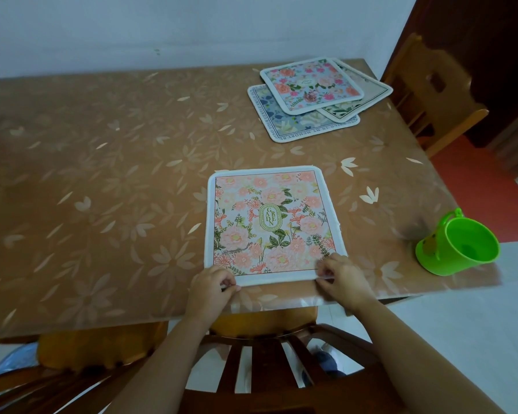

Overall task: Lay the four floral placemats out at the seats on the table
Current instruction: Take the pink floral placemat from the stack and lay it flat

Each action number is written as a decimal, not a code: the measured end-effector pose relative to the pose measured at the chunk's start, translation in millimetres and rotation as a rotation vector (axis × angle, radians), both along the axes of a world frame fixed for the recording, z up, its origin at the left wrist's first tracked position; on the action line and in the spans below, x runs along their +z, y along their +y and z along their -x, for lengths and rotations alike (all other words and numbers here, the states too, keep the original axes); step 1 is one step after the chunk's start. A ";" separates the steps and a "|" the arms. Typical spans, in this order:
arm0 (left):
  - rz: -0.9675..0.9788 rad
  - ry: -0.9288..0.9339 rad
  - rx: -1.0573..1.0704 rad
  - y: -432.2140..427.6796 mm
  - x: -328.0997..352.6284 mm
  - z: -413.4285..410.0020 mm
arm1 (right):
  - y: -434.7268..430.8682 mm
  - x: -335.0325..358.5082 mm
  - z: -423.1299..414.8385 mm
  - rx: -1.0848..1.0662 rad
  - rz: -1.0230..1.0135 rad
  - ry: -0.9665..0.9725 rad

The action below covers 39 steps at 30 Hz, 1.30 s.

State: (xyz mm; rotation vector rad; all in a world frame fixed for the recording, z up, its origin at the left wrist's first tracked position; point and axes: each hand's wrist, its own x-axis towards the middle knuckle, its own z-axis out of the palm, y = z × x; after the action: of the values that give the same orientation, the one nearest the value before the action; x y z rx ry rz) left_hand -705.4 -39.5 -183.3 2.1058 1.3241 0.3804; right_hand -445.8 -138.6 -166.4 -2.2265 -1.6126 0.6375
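A green cup (458, 243) is sitting near the table's (102, 174) near right corner, and a stack of placemats (311, 85) is lying fanned at the far right. The left hand (211, 286) and right hand (341, 277) are pinching the near corners of the pink placemat (269, 222), which is lying flat by the near edge and showing peach flowers inside a white border.

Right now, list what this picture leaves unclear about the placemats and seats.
Head view, the only one:
- Blue placemat and beige placemat: mostly covered by the top placemat.
- Top placemat's centre label: too small to read.
- Pink placemat near corners: under the left hand and right hand.
- Near chair: seat mostly hidden by the table.
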 end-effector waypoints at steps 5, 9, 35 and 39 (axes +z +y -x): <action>0.001 0.022 -0.007 0.2 0.6 -0.3 | 0.1 -2.4 -1.0 -0.004 0.020 0.004; 0.000 0.033 -0.006 0.2 0.4 -0.9 | 0.0 -2.4 -1.1 -0.006 0.024 0.004; -0.140 0.180 -0.062 4.7 -14.3 -1.0 | -1.1 -10.0 -4.9 0.044 -0.034 -0.075; -0.075 0.276 -0.146 5.7 -25.5 -0.9 | 3.4 -11.4 -18.2 0.100 0.042 -0.013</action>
State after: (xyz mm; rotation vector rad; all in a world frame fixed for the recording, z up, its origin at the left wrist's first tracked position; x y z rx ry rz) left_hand -704.4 -33.8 -208.8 2.3670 1.3125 0.0800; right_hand -427.6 -135.3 -177.8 -2.1942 -1.7420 0.6904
